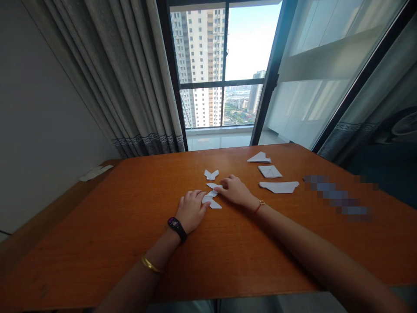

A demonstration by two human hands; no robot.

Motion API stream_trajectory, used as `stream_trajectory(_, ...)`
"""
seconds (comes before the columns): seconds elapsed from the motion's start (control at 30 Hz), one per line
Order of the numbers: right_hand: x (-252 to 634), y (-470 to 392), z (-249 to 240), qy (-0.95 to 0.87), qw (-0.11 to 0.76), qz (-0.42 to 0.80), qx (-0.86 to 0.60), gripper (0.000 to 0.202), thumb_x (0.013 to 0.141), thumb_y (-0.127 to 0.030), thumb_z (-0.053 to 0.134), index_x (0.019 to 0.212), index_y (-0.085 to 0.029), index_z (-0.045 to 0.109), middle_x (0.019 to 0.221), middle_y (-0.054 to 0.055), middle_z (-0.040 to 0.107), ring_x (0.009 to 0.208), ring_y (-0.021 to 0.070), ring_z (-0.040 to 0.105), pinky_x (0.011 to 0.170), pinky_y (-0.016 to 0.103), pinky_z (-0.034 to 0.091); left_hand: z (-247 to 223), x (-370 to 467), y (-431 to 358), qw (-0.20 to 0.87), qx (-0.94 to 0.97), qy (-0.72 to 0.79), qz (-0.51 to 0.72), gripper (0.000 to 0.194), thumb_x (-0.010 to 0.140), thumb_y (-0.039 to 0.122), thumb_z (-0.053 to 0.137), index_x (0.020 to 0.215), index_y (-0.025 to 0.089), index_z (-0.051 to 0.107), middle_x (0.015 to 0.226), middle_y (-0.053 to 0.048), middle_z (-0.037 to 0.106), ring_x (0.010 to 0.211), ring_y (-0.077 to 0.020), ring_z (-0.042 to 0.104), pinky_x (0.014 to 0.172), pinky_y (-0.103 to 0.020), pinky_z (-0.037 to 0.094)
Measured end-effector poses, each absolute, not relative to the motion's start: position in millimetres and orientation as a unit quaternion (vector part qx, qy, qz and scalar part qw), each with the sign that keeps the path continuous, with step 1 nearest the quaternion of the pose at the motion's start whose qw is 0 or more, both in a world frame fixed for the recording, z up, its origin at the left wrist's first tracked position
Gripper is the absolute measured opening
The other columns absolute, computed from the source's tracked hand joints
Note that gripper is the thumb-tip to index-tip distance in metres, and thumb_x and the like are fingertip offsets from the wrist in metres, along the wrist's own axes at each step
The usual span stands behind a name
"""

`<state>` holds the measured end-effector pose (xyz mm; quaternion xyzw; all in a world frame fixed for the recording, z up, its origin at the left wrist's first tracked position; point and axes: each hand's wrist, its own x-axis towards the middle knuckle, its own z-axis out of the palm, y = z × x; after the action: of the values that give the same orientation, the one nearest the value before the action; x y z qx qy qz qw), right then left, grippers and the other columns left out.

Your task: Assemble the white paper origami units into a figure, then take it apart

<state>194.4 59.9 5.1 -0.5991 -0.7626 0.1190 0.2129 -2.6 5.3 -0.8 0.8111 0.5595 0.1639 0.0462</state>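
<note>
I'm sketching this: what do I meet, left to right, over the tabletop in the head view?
Gold bangle, left hand, right hand, long white paper, pixelated patch. White paper pieces at the hands overlap them, so omitted.

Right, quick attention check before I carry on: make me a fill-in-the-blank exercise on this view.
1. The black wristband is on the ____ wrist.
2. The red bracelet is on the ____ wrist.
3. Off to the right of the right hand lie ____ folded white pieces.

Missing words: left; right; three.
</note>
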Motion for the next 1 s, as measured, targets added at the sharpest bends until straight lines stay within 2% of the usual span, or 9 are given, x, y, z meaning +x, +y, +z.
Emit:
stream_trajectory(0.13,187,69,-2,-0.719,0.233,0.237,-0.610,0.029,0.064,-0.036,0.075,0.082,-0.016,0.064,0.086,0.007,0.064,0.078,0.0191,0.057,0.066,0.027,0.040,3,-3,5,0.067,0.804,0.567,0.167,0.023,0.088,0.041,0.048,0.095,0.023,0.060,0.108,-0.004,0.062,0.104,-0.0242,0.051,0.087,-0.038,0.036)
stream_trajectory(0.2,195,64,1,-0.703,0.248,0.293,-0.598,0.023,0.066,-0.033,0.074,0.076,-0.016,0.061,0.071,0.002,0.063,0.064,0.0144,0.055,0.056,0.024,0.038,4,-3,6,0.098,0.798,0.569,0.175,0.017,0.083,0.037,0.056,0.089,0.022,0.058,0.100,-0.004,0.063,0.098,-0.0230,0.053,0.083,-0.036,0.037)
stream_trajectory(0.3,206,47,9,-0.612,0.334,0.465,-0.546,0.023,0.071,-0.035,0.069,0.071,-0.016,0.057,0.059,-0.001,0.058,0.050,0.0094,0.049,0.046,0.021,0.035,3,-6,8,0.197,0.780,0.565,0.184,0.022,0.078,0.030,0.060,0.097,0.021,0.057,0.090,-0.002,0.064,0.086,-0.0195,0.057,0.075,-0.030,0.039)
stream_trajectory(0.37,209,36,13,-0.502,0.403,0.591,-0.486,0.023,0.070,-0.032,0.071,0.070,-0.017,0.053,0.060,0.000,0.060,0.050,0.0093,0.053,0.044,0.020,0.039,3,-9,9,0.257,0.766,0.563,0.174,0.026,0.075,0.029,0.062,0.099,0.020,0.058,0.084,-0.001,0.064,0.077,-0.0179,0.058,0.068,-0.028,0.039)
stream_trajectory(0.43,210,29,14,-0.419,0.451,0.641,-0.458,0.026,0.065,-0.024,0.074,0.071,-0.018,0.049,0.067,0.002,0.063,0.057,0.0123,0.061,0.047,0.020,0.045,4,-11,11,0.289,0.756,0.562,0.170,0.017,0.070,0.027,0.064,0.085,0.019,0.061,0.077,0.000,0.062,0.070,-0.0164,0.056,0.062,-0.026,0.038)
stream_trajectory(0.53,209,27,11,-0.391,0.496,0.618,-0.468,0.027,0.063,-0.017,0.074,0.074,-0.018,0.049,0.075,0.004,0.066,0.062,0.0148,0.065,0.047,0.021,0.048,7,-10,12,0.366,0.704,0.550,0.260,0.014,0.068,0.028,0.066,0.069,0.016,0.058,0.066,0.001,0.058,0.059,-0.0125,0.051,0.055,-0.024,0.035)
stream_trajectory(0.7,194,21,4,-0.489,0.478,0.580,-0.443,0.024,0.064,-0.024,0.073,0.075,-0.017,0.052,0.061,-0.001,0.063,0.051,0.0101,0.057,0.047,0.020,0.044,14,2,7,0.595,0.521,0.438,0.427,0.034,0.068,0.042,0.070,0.082,0.015,0.054,0.069,0.001,0.058,0.054,-0.0083,0.051,0.047,-0.019,0.039)
stream_trajectory(0.9,181,11,8,-0.608,0.413,0.570,-0.368,0.024,0.065,-0.027,0.071,0.082,-0.015,0.058,0.073,0.001,0.067,0.064,0.0131,0.063,0.060,0.024,0.049,13,11,4,0.552,0.502,0.423,0.514,0.037,0.069,0.043,0.070,0.080,0.018,0.046,0.059,0.006,0.055,0.042,-0.0057,0.048,0.041,-0.017,0.039)
stream_trajectory(1.0,187,38,8,-0.696,0.337,0.449,-0.448,0.026,0.073,-0.025,0.064,0.097,-0.015,0.062,0.088,0.006,0.070,0.074,0.0153,0.065,0.067,0.026,0.050,14,6,9,0.486,0.478,0.433,0.590,0.039,0.072,0.040,0.069,0.093,0.020,0.043,0.058,0.009,0.054,0.037,-0.0045,0.043,0.036,-0.015,0.031)
